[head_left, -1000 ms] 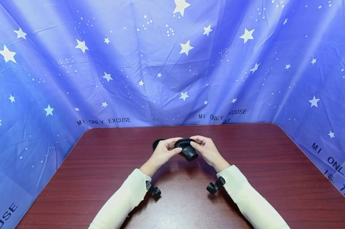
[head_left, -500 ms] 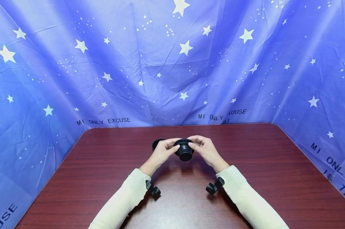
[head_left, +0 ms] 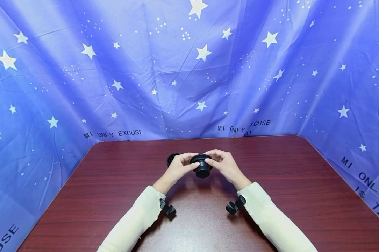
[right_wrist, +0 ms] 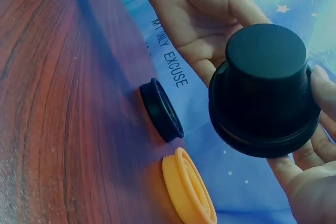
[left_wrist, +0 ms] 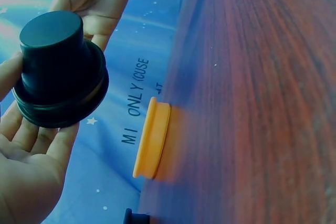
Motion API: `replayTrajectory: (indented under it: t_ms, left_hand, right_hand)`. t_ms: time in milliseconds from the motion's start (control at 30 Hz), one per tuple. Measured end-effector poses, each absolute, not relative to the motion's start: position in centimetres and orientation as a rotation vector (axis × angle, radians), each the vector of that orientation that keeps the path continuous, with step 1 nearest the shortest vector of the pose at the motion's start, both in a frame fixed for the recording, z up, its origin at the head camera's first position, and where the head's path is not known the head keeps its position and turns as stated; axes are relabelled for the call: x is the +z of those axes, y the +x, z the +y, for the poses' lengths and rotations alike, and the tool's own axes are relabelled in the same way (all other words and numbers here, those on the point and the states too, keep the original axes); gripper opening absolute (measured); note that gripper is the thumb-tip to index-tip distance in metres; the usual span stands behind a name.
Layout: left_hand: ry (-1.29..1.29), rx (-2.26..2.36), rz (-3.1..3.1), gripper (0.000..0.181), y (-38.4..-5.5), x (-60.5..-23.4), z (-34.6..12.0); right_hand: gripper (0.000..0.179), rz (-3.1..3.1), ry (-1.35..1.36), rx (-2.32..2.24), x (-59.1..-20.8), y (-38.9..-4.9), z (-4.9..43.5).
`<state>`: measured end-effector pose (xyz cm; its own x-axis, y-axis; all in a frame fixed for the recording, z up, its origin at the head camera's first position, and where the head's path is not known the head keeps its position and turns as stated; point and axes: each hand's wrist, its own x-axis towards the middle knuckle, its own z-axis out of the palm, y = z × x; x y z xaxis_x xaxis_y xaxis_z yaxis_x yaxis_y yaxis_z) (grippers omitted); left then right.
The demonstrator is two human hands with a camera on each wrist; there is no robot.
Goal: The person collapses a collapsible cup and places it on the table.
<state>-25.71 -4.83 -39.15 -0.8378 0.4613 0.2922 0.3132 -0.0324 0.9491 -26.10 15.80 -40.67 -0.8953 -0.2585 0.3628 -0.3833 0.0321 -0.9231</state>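
Observation:
Both hands hold a black collapsible cup (head_left: 203, 171) over the far middle of the table, its wide ringed rim up and away and its narrower flat end toward the head camera. My left hand (head_left: 178, 168) pinches the rim's left side, thumb on the near face and fingers behind. On the right side my right hand (head_left: 226, 167) grips it the same way. The right wrist view shows the smooth closed end of the cup (right_wrist: 266, 53) and the thicker band around it. The inside of the cup is hidden.
A flat black ringed disc (right_wrist: 160, 111) sits on the table (head_left: 114, 196) behind my left hand. Beside it lies a similar orange disc (right_wrist: 185, 190), hidden behind the hands in the head view. A blue star-patterned curtain (head_left: 177, 70) borders the table's far side.
The cup has turned from pointing down to the right to facing straight toward the head camera, and shifted slightly left. My right hand moved slightly left with it; both hands keep their grip.

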Motion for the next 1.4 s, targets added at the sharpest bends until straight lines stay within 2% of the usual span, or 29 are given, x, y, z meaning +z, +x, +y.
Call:
replayTrajectory:
  t_ms: [333,867,1133,1400]
  left_hand:
    - [0.783,2.024,2.141,0.031,-25.6,-39.0,-4.8]
    - [0.858,1.978,2.250,0.023,-25.9,-39.3,-4.9]
    - [0.864,1.988,2.290,0.027,-25.9,-39.3,-4.7]
    - [0.832,2.050,2.111,0.040,-25.6,-39.1,-4.7]
  right_hand:
    - [0.032,-2.290,0.677,2.105,-40.7,-26.0,15.9]
    - [0.024,-2.332,0.707,1.891,-40.4,-25.8,15.5]
    - [0.022,-2.291,0.595,1.775,-38.7,-24.2,14.7]
    - [0.021,-2.234,0.487,1.697,-38.2,-23.7,14.4]
